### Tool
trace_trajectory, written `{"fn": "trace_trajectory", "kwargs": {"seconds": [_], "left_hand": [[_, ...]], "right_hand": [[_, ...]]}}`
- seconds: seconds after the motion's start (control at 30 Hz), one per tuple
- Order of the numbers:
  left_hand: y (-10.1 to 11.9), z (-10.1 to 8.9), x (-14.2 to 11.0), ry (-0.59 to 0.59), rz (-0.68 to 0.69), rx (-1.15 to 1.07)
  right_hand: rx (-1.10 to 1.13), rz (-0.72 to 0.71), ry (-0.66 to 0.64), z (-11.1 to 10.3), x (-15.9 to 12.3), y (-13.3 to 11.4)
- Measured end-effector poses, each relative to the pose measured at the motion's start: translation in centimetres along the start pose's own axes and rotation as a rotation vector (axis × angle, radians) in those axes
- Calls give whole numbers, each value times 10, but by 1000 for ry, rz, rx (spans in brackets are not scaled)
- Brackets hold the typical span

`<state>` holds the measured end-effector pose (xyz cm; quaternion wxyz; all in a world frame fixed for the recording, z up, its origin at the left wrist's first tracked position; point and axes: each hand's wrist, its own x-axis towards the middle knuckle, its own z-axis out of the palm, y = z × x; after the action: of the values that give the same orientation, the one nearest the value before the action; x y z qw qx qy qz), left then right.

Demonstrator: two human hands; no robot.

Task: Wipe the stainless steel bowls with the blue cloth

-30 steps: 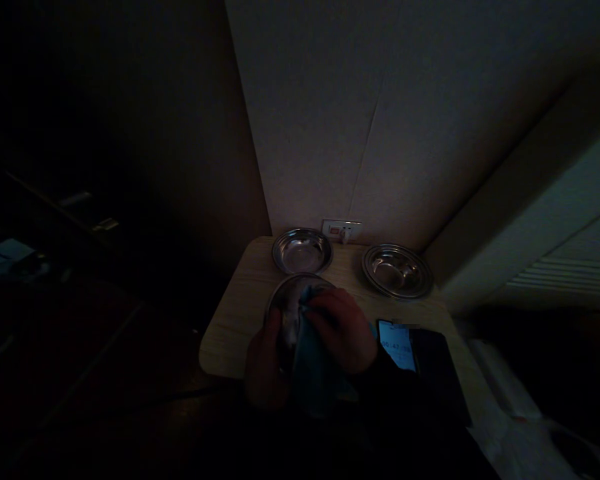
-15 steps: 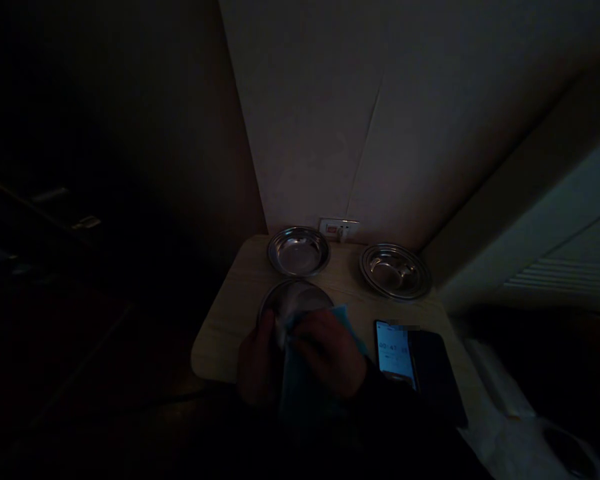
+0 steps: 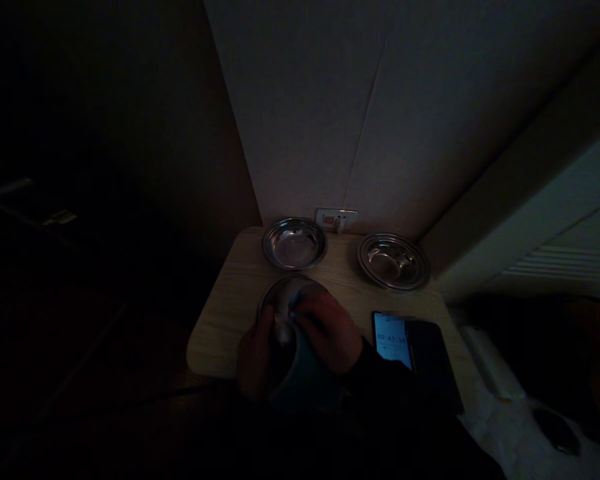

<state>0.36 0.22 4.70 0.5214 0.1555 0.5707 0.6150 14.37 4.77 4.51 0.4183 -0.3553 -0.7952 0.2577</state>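
My left hand point(image 3: 254, 360) grips the near left edge of a shiny metal bowl point(image 3: 285, 287), its thumb over the rim. A blue cloth point(image 3: 310, 373) is pinched in my right hand point(image 3: 330, 330), which presses it against the inside of the bowl. The cloth hangs down toward me over the bowl's near side and hides that part. Behind the held bowl, a second metal bowl point(image 3: 295, 245) rests on the table. Farther right sit stacked metal bowls point(image 3: 393, 262). The scene is very dark.
A pale wooden table point(image 3: 215, 327) stands against the wall. A lit phone point(image 3: 391, 339) showing a timer lies on its right side, beside a dark flat case point(image 3: 435, 363). A wall socket point(image 3: 336, 219) with a plug is behind the bowls. A dark oval object point(image 3: 556, 430) lies at lower right.
My right hand has shifted the cloth a little within the bowl, and the cloth's corner no longer sticks out on the right. The left hand keeps its hold. The view has tilted slightly.
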Motion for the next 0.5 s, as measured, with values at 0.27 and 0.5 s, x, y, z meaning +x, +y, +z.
{"fn": "trace_trajectory", "kwargs": {"seconds": [0.27,0.5], "left_hand": [[-1,2,-5,42,11,125],[-10,-2,-3,58,-72,207]], "right_hand": [[-52,-38,27,-4,-3,-8],[-90,-37,-21,-2,7,5]]}}
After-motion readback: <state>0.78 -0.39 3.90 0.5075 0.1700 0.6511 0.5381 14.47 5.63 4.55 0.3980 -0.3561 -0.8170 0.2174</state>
